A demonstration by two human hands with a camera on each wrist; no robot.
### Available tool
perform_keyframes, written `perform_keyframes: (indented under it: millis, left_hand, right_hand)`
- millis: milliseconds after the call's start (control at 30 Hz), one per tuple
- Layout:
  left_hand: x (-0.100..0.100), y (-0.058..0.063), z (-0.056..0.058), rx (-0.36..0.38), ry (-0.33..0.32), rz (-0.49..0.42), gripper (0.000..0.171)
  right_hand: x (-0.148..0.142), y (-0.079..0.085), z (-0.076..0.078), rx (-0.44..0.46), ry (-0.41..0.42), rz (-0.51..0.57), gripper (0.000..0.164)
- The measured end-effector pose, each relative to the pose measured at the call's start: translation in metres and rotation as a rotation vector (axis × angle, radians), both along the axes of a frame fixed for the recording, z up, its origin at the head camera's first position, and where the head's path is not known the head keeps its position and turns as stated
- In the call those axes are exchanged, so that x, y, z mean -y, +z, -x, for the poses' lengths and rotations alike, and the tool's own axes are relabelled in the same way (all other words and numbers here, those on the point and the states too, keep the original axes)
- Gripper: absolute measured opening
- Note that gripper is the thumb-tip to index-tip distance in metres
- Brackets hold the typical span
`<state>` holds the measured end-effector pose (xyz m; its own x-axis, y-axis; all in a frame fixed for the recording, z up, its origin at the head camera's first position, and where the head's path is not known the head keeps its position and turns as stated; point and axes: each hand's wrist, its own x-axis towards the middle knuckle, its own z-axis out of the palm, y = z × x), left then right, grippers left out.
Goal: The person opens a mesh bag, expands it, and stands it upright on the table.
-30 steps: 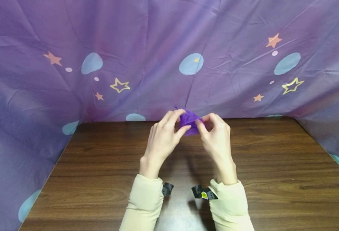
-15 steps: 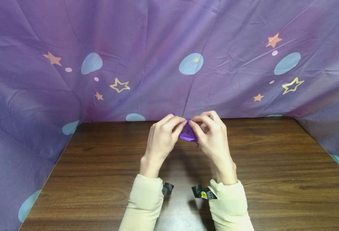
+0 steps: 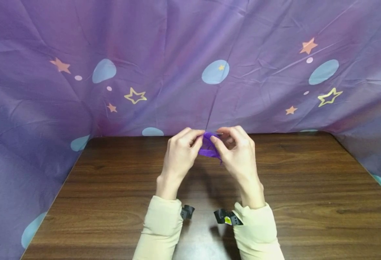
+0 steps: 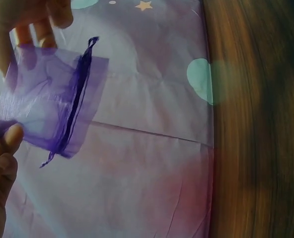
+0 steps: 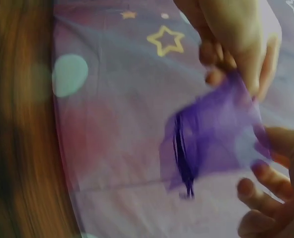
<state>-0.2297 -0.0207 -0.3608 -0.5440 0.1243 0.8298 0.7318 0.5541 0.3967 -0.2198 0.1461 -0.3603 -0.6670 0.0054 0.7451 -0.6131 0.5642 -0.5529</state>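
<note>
A small sheer purple organza drawstring bag [image 3: 209, 151] is held up between both hands, above the far part of the table. Its dark drawstring [image 4: 77, 96] runs across the lower end, with a cord loop at each side. My left hand [image 3: 180, 155] pinches one upper corner between thumb and fingers; that pinch shows in the left wrist view on the bag [image 4: 42, 99]. My right hand [image 3: 239, 151] holds the other upper part, thumb on the near side and fingers [image 5: 273, 181] behind the sheer fabric. I see nothing inside the bag.
The brown wood-grain table [image 3: 112, 187] lies below the hands. A purple curtain [image 3: 177, 90] with stars and blue ovals hangs right behind its far edge. Black camera mounts [image 3: 227, 217] sit at both sleeve cuffs.
The bag has turned so its drawstring end hangs down. My hands closed in on its upper edge, then parted slightly, the left moving a little leftward.
</note>
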Motion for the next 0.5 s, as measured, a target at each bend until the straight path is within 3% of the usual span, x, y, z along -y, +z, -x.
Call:
perform_keyframes:
  millis: [133,233,333,500]
  left_hand:
    - [0.000,0.000,0.000,0.024,0.025,-0.051,0.012]
    - [-0.001,0.000,-0.001,0.059,0.021,-0.039,0.011]
    - [-0.002,0.000,-0.002,0.083,0.023,0.022,0.009]
    - [-0.002,0.000,-0.002,0.049,0.116,0.171,0.027]
  right_hand:
    - [-0.011,0.000,-0.001,0.057,-0.007,-0.031,0.014]
    - [-0.016,0.000,-0.001,0.090,-0.028,-0.057,0.006]
    - [-0.017,-0.001,0.000,0.095,-0.046,-0.084,0.004]
    - [-0.015,-0.002,0.001,0.046,-0.025,-0.140,0.004]
